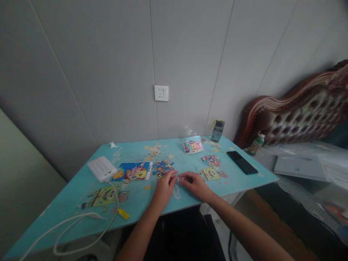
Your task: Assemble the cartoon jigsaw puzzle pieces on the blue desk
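My left hand (163, 188) and my right hand (196, 185) meet near the front middle of a turquoise cartoon-printed table (239, 179). Both pinch small jigsaw pieces (179, 178) between their fingertips, fingers curled together. Just beyond the left hand lies a loose heap of colourful puzzle pieces (162, 168). A second heap of pieces (211, 160) lies beyond the right hand. A puzzle picture card (133, 171) lies flat to the left, and a smaller picture card (193, 144) stands propped at the back.
A white power bank (102, 168) with a white cable (81, 224) sits at the left. A black phone (241, 162) lies at the right, a dark water bottle (217, 131) at the back. A bed with tufted headboard (299, 112) stands right.
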{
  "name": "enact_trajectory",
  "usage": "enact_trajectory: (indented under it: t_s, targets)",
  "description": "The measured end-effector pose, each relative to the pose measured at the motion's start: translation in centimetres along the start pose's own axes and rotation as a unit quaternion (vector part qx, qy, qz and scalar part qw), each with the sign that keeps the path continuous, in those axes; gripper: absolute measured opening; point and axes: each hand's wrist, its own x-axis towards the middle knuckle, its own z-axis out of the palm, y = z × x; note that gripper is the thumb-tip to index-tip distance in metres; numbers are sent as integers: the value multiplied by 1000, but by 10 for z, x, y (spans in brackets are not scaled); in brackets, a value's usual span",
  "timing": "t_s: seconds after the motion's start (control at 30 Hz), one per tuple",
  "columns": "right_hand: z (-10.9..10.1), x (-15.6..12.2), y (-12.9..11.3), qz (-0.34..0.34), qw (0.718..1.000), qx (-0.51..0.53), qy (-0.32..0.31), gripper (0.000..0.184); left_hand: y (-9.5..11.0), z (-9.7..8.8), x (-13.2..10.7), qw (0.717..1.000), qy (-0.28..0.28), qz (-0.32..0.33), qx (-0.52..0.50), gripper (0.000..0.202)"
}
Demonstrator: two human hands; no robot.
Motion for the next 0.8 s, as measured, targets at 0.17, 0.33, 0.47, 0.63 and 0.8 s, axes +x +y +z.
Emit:
enact_trajectory:
  t_s: [0.17,0.33,0.47,0.63,0.8]
  targets:
    - [1,-2,0,-2,1000,-18,14,28,3,-2,-2,1000,1,0,-19,23]
    - [-10,5,11,3,993,-79,84,27,2,0,-4,1000,20,11,7,23]
    - [-55,23,35,28,976,-140,167,37,2,2,-6,998,-1,47,49,23]
    - [-119,34,65,71,938,-233,246,47,6,3,-7,995,-36,58,67,25]
    - [-137,32,83,95,909,-303,270,47,6,3,-8,993,-38,71,81,25]
